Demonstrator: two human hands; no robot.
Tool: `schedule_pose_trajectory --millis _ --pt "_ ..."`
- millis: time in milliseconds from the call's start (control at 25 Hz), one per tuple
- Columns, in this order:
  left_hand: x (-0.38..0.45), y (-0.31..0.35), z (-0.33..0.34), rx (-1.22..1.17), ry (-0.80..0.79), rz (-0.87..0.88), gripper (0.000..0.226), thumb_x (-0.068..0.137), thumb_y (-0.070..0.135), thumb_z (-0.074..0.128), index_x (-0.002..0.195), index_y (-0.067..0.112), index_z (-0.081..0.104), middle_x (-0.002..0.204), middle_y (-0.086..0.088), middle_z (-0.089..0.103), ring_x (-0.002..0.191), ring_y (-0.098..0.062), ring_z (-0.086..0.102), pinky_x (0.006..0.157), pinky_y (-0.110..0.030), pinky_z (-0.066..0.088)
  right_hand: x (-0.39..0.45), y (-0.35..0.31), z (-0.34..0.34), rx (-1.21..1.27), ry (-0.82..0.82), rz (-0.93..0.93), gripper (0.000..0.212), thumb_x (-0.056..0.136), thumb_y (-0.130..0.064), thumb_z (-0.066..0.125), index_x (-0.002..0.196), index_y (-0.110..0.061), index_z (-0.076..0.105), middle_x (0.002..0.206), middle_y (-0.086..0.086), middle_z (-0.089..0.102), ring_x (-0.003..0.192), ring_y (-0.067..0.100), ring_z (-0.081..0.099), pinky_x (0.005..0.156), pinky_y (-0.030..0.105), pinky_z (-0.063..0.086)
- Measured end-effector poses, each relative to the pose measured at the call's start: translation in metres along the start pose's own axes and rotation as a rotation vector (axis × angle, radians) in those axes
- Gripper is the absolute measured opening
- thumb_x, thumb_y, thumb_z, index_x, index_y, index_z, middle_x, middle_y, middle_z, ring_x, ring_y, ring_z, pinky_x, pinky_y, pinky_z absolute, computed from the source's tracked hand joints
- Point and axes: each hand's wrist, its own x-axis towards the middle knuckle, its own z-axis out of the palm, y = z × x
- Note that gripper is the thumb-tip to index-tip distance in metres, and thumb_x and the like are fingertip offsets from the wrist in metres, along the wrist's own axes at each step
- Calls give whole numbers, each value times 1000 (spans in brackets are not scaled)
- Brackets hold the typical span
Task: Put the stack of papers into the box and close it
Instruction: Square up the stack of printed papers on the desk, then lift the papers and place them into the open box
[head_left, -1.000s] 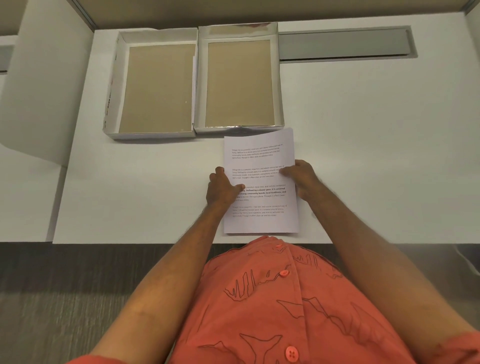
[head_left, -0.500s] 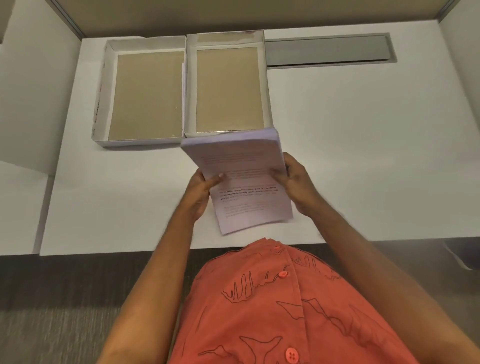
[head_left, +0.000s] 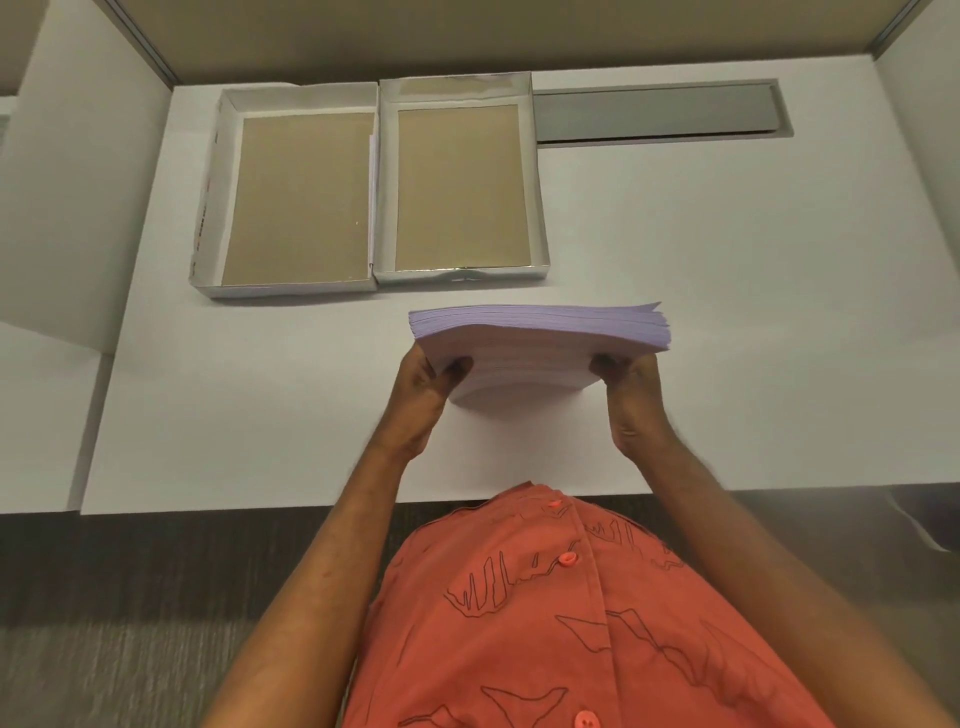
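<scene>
White desk (head_left: 727, 312) under me, bounded by pale partition walls at left and right, with a grey metal cable tray (head_left: 657, 111) recessed along the far edge. Dark carpet (head_left: 130, 597) shows below the near edge of the desk, and my orange button shirt (head_left: 571, 623) fills the bottom of the view.

Two shallow white trays sit side by side at the far left-centre, touching along one long wall, both open and facing up with brown cardboard floors. Which is box and which is lid I cannot tell for sure; I note them as left tray (head_left: 208, 218) and right tray (head_left: 540, 208). Red print runs along the outer wall of the left one.

Stack of papers (head_left: 540, 332): lifted off the desk, held between me and the trays, near the right tray's front wall but apart from it. Far edge faces up and away, sheets slightly fanned, looking lilac in this light.

My left hand (head_left: 421, 395) clamps the stack's left side, fingers curled under, thumb on top. My right hand (head_left: 631, 400) does the same on the right side. Both are closed firmly on the paper.
</scene>
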Motion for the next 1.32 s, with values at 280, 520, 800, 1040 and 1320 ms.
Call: schedule_pose_trajectory --millis 280,520,800,1040,1320 --pt "3 -1 -10 -11 -60 -8 41 96 4 66 121 37 64 112 15 75 107 -1 68 89 -15 53 -7 10 2 -22 14 26 44 72 -2 53 100 -33 68 81 -31 73 79 -14 65 69 6 51" --pt "11 -19 -13 18 -102 -57 40 95 11 67 117 44 68 113 10 75 111 -9 68 91 -21 56 1 23 2 -100 3 58 55 76 -4 53 93 -53 71 79 -32 72 78 -17 65 65 3 51" --pt "20 -63 -6 136 -62 -174 41 99 1 58 110 39 64 114 4 71 113 -19 65 93 -30 52 15 70 1 -310 -35 125 41 88 -1 55 95 -41 63 86 -28 69 83 -15 62 73 14 51" --pt "65 -39 -34 186 -31 -96 37 100 11 61 137 18 60 124 8 70 118 -11 66 91 -15 53 60 47 28 -321 -100 61 45 97 -2 53 137 -22 55 125 -11 65 112 -9 62 95 19 53" --pt "209 47 -61 82 153 -27 36 97 8 63 132 17 58 128 1 69 114 -14 68 96 -28 56 196 -30 111 -324 2 34 50 90 -14 46 140 -14 48 127 2 64 109 20 62 88 34 53"
